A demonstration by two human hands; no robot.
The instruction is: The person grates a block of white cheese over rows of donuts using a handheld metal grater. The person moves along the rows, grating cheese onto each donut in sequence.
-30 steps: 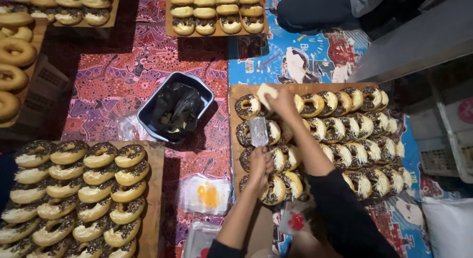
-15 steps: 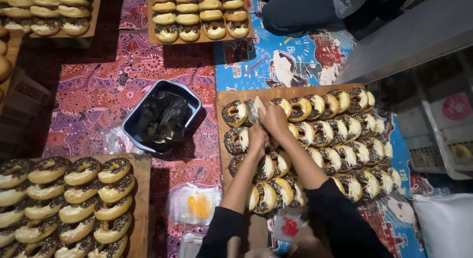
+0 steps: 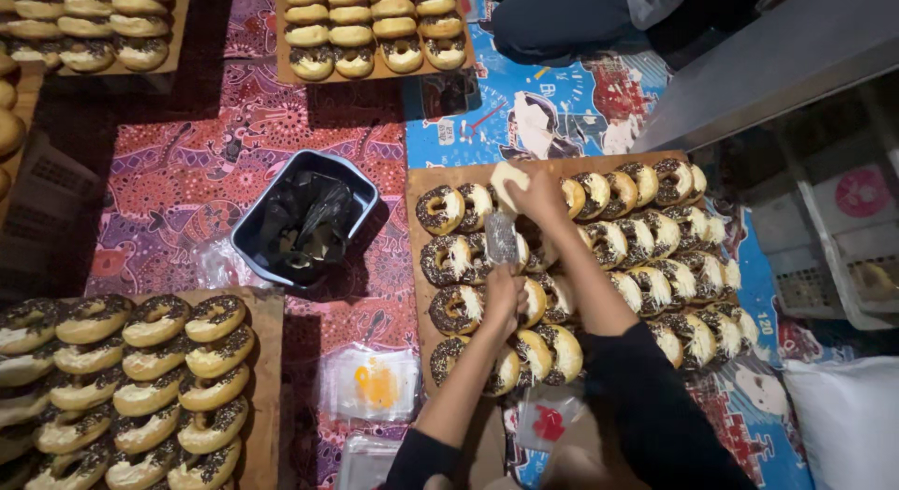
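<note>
Between both hands, clear plastic sleeve (image 3: 500, 237)

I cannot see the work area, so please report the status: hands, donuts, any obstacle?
Left hand pinches a small clear plastic bag. Right hand holds a pale donut over the wooden board. Rows of sprinkled donuts crowd underneath; nothing blocking.

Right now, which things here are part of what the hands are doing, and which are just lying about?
In hand:
left hand gripping a clear plastic bag
right hand holding a doughnut
doughnut board beneath them

Lying about:
black-lined tub
left doughnut board
far trays
flat plastic bags
</note>
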